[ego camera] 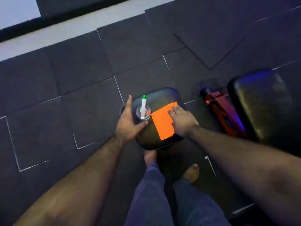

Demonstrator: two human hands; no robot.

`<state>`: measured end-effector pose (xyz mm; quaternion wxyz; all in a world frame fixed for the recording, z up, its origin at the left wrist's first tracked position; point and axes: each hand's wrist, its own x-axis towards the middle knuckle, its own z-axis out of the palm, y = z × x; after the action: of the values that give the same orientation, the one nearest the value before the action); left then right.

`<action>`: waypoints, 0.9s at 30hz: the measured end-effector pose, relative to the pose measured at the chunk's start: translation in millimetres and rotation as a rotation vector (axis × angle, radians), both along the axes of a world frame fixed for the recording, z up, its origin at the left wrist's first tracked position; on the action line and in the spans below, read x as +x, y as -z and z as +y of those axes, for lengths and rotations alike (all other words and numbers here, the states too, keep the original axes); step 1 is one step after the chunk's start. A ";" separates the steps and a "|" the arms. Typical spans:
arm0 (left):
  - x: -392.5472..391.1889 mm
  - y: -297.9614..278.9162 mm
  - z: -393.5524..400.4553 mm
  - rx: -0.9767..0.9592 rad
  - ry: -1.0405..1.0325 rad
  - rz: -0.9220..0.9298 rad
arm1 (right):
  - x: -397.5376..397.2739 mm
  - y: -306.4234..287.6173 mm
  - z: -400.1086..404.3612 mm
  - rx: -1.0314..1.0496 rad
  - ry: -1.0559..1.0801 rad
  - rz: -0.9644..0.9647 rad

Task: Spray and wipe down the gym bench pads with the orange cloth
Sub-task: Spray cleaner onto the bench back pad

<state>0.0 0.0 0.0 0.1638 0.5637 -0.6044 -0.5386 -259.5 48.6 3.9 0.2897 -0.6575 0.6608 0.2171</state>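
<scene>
Two black bench pads show: a small pad [160, 97] and a larger pad [263, 103]. One orange cloth [162, 123] and one clear spray bottle [143, 110] sit on the small pad. Two hands appear, left hand [127, 123] and right hand [183, 121], plus two bare feet, one [150, 156] and another [192, 172].

Both forearms are bare to the elbow, with no sleeves, watch or rings showing on the left hand [127, 121] or right hand [183, 120]. The legs wear loose blue-grey trousers [151, 193], creased and reaching the ankles. Both feet [150, 156] are bare.
</scene>
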 end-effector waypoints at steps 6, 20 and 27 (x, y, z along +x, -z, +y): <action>-41.0 30.7 -19.3 -0.178 0.002 -0.062 | 18.7 59.3 -53.2 -0.006 -0.217 0.012; -168.9 -20.9 -8.9 -0.268 0.225 0.055 | -88.8 26.6 70.3 -0.214 0.996 -0.604; -341.8 -54.2 87.4 -0.062 0.630 0.232 | -199.3 -47.7 234.3 -0.424 1.578 -0.745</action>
<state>-341.8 87.4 54.2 0.0740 0.2786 -0.7424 -0.6048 -458.8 282.9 51.6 0.4225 -0.0795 0.8098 -0.3992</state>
